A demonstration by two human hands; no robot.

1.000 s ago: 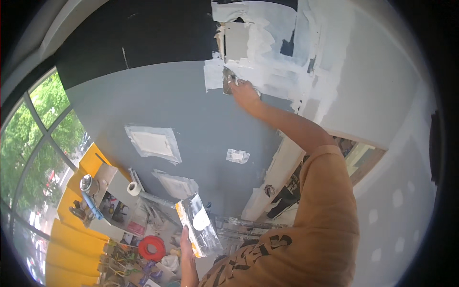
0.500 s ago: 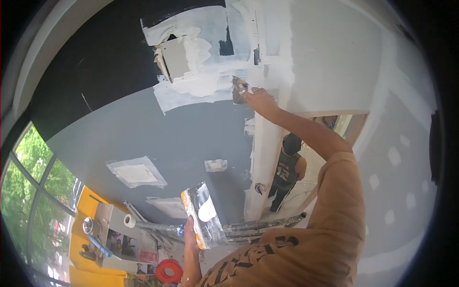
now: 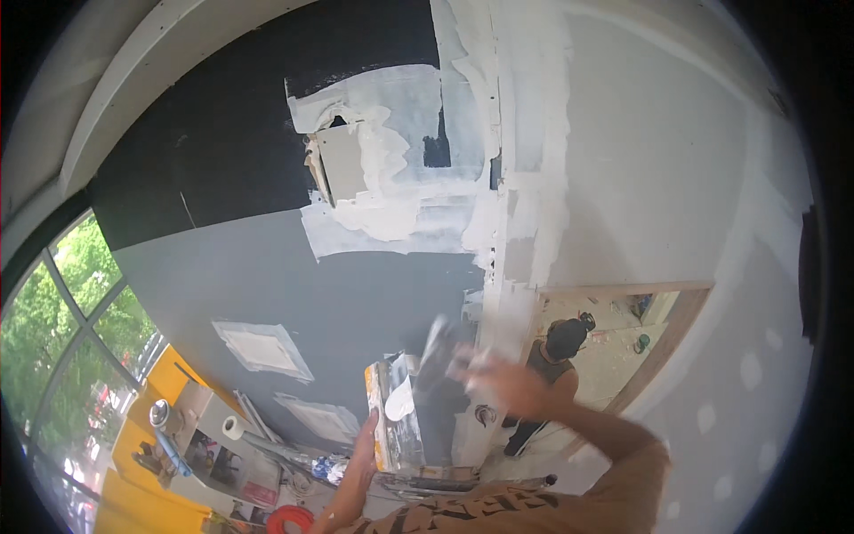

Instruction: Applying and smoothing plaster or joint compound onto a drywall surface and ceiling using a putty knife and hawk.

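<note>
My left hand (image 3: 361, 448) grips a wide metal filling knife (image 3: 409, 445) by its yellow-edged side. A blob of white joint compound (image 3: 400, 402) lies on the blade. My right hand (image 3: 514, 384) is closed round a putty knife (image 3: 436, 358), both smeared by motion. The putty knife's blade is close to the upper right of the wide knife; I cannot tell whether they touch. Higher on the wall, white compound (image 3: 387, 233) spreads round a square board patch (image 3: 342, 169), which has an open gap along its left side.
A person (image 3: 553, 360) in a dark cap stands in the doorway (image 3: 623, 288) at right. Long poles (image 3: 267, 445) lie along the wall's foot. Lower left are a shelf unit (image 3: 200, 476), a coiled orange-red hose (image 3: 289, 519) and a window (image 3: 76, 320).
My right hand has come down from the wall patch with the putty knife, toward the wide knife. The view has tilted, so the wall sits lower in it.
</note>
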